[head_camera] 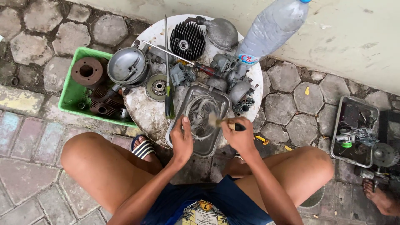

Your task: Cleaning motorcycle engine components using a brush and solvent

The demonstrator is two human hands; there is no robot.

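My left hand [182,139] grips the near left edge of a shallow metal tray [179,109] that holds clear liquid and rests on a round white table [141,110]. A small brush [221,121] with a dark handle is in my right hand [239,135], its bristles over the tray's right side. Something round and pale lies in the liquid under the brush; I cannot make out what it is.
Engine parts crowd the table: a finned cylinder head [187,40], grey covers [127,66], carburettor pieces [225,64], two screwdrivers [167,79], a plastic bottle [271,29]. A green crate [68,98] of parts sits left. Another metal tray [354,131] and someone's foot [381,198] lie right.
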